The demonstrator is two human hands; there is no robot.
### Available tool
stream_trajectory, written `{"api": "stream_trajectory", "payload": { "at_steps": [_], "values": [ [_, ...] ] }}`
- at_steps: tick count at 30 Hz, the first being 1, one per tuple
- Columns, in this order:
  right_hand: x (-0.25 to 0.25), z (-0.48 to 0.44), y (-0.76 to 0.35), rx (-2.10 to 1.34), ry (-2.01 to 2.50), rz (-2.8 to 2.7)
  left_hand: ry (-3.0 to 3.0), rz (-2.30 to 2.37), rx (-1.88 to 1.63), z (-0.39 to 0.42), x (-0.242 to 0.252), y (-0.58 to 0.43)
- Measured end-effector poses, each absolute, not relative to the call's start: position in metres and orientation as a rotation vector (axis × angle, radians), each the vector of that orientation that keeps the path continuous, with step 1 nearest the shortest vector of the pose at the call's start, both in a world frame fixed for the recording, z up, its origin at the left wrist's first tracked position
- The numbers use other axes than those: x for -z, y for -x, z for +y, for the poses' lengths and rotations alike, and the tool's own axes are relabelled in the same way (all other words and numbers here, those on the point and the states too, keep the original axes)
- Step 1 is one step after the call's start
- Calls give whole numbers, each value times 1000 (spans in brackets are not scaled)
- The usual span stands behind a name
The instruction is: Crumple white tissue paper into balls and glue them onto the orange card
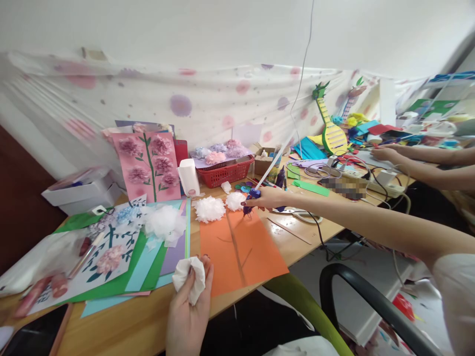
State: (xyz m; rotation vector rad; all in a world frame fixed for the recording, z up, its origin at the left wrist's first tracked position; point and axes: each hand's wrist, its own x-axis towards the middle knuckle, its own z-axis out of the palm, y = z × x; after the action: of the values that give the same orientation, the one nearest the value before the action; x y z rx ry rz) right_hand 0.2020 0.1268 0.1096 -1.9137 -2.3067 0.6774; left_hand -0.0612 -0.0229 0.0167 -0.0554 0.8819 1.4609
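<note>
Orange sheet (263,257), streaked with thin brown lines (238,247). Crumpled tissue (181,277) plain white. Bottle (253,194) deep blue-violet. Tissue-paper pompoms (210,209) white too. Pink panel (128,159): mauve-pink paper flowers (161,145), green stem (150,163). Perforated basket (224,176) bright red. From here, wall sheeting (208,94) looks milky white, scattered with pink and purple spots. Lute-shaped craft (335,139): yellow body, pale stripes, green edge, green head. White sheet (70,291) patterned with dark green leaves (128,237).

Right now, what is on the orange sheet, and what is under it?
On the orange sheet: a long brown line with shorter ones beside it. The table supports it; anything between them is covered and cannot be seen.
</note>
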Motion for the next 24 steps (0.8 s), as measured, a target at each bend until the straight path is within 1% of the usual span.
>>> {"api": "stream_trajectory", "payload": {
  "at_steps": [4,7,10,11,13,14,16,18,21,24],
  "values": [
    [-111,127,-204,-729,1894,-2329,22,900,-1479,-27,-14,61],
    [-116,130,-205,-764,1903,-2352,-235,953,-1468,-24,-27,60],
    [-122,132,-204,-817,1890,-2406,-721,925,-1279,-2,-68,50],
    [-124,133,-204,-834,1882,-2422,-919,939,-1273,10,-87,44],
    [-126,134,-204,-860,1866,-2444,-1405,980,-1243,37,-128,27],
    [-127,135,-204,-870,1862,-2452,-1678,961,-1164,50,-148,17],
    [-128,136,-204,-877,1861,-2462,-1825,870,-1060,73,-179,-6],
    [-130,138,-204,-885,1868,-2469,-1911,816,-963,88,-198,-27],
    [-133,140,-205,-898,1866,-2485,-1992,812,-894,102,-204,-50],
    [-134,142,-205,-910,1803,-2516,-2025,869,-923,112,-195,-58]
  ]
}}
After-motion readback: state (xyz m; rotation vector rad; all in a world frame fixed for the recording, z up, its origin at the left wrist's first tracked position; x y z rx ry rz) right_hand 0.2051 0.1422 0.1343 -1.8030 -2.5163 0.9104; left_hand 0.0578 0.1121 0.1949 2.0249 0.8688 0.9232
